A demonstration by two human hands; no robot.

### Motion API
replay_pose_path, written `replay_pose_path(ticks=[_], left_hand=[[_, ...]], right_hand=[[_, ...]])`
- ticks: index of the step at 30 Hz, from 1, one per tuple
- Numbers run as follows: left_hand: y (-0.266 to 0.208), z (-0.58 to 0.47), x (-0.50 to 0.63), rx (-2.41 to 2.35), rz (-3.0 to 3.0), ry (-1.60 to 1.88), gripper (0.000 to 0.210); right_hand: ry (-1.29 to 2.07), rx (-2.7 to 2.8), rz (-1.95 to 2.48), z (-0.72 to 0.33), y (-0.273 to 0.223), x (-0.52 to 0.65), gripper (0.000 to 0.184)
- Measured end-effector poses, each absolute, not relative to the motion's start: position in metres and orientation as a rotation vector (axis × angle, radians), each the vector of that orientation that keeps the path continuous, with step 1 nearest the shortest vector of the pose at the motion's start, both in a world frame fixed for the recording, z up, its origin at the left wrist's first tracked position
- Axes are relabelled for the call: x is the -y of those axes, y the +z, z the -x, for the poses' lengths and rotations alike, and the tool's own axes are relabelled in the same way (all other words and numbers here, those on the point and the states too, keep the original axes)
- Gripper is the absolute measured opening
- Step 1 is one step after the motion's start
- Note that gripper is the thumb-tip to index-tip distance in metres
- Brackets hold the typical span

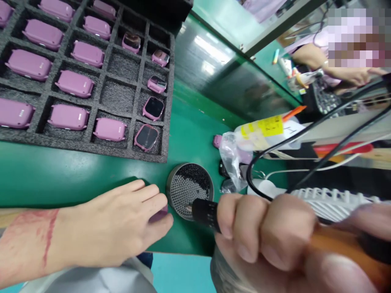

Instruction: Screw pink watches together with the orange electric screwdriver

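Note:
My left hand (pixel 125 219) is closed around a purple watch case (pixel 159 213) above the green bench; fingers hide most of the case. In the right foreground my right hand (pixel 269 240) grips an electric screwdriver (pixel 205 211) with a black nose and orange body, blurred in places. Its tip points at the round metal screw dish (pixel 168 191) and overlaps the dish's near edge; I cannot tell whether they touch. Small dark screws (pixel 197 173) lie along the dish's far side, over a perforated grey plate. Just beyond my left hand is the black foam tray (pixel 137 156) of watches.
Purple watch cases (pixel 88 53) and dark-screened watches (pixel 146 136) fill many tray compartments. On the right are a yellow-labelled bottle (pixel 262 130), a clear plastic bag (pixel 230 158) and black cables (pixel 255 162). Beyond a glass partition (pixel 210 61), a person's arm (pixel 308 61) shows.

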State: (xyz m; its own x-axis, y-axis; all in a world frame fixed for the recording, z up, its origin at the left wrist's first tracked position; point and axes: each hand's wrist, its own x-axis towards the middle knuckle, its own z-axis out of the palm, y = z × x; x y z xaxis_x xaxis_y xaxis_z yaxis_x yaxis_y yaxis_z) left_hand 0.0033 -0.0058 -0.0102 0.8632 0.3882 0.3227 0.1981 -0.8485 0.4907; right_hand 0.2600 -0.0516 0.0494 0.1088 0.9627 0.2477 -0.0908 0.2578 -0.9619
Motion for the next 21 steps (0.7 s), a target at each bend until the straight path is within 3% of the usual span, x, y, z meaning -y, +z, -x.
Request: replay_pose_path(ticks=[4, 11, 21], left_hand=[[-0.005, 0.002, -0.001, -0.336, -2.526, 0.513, 0.023], [-0.008, 0.004, -0.001, -0.388, -2.530, 0.645, 0.009], [-0.016, 0.004, 0.003, -0.384, -2.627, 0.599, 0.023]], right_hand=[[0.913, 1.109, 0.977, -0.252, 0.045, 0.043, 0.014], [0.922, 1.173, 0.948, -0.248, 0.034, 0.040, 0.018], [1.000, 1.342, 0.834, -0.257, 0.033, 0.037, 0.023]])
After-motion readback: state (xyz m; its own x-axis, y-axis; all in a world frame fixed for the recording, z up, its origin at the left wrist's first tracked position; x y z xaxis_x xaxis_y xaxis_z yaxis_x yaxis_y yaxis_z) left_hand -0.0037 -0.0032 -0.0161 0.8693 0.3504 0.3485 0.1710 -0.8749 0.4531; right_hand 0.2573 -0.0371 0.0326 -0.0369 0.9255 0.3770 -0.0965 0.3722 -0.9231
